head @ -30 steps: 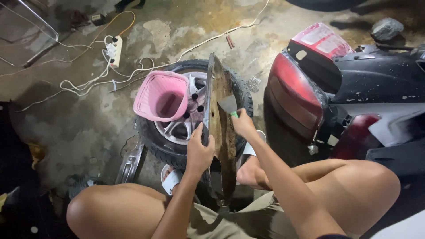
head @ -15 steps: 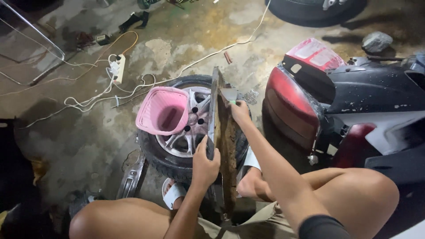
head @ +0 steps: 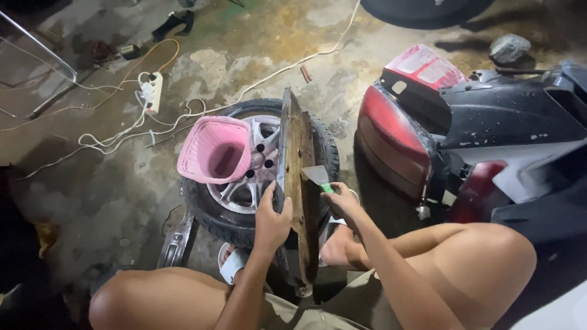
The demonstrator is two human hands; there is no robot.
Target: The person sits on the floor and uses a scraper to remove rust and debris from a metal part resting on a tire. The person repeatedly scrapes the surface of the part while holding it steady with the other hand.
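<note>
Two hands [head: 272,223] on upright panel [head: 298,183]

We see a dim scene lit from above and ahead: the concrete floor [head: 244,49] is brightest at top centre, falling to near-black at the left edge and lower corners. Soft glare marks the scooter's red tail panel [head: 391,140]. Focus is fairly sharp throughout.

floor [head: 92,201]: stained, patchy bare concrete | white power strip [head: 151,90] with cables [head: 110,137] trailing at left | red-and-black scooter [head: 489,122] parked at right | grey stone [head: 509,47] far right | light: dim, harsh
</note>
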